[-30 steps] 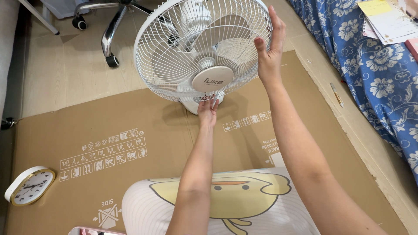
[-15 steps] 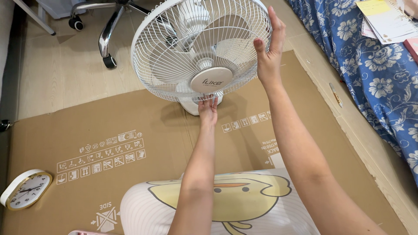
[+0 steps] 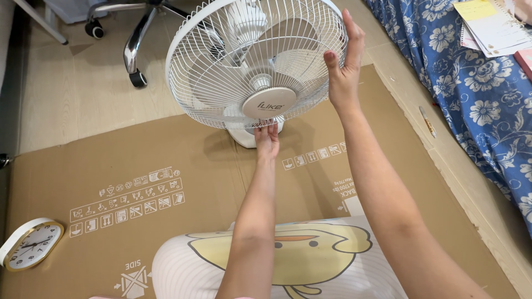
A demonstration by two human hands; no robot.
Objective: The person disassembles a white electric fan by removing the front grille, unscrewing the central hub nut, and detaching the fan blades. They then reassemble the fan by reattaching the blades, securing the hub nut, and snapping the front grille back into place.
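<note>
Item: white round wire-grille table fan (image 3: 255, 61) on flattened brown cardboard sheet (image 3: 166, 182) | right hand (image 3: 343, 66), I note, open-palmed, fingers curled on rim, steadying; left hand (image 3: 267, 138) fingertips pinching lower grille edge, bracing

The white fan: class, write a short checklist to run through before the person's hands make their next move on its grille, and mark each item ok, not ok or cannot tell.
1. Right hand grips the right rim of the grille: ok.
2. Left hand touches the bottom edge of the grille, below the round centre cap: ok.
3. Fan base rests on the flattened cardboard: ok.
4. Blades at rest behind the grille: cannot tell from one picture.
5. Grille clips or screws released: cannot tell, none visible.
6. Fan unplugged: cannot tell, no cord or plug in view.
</note>
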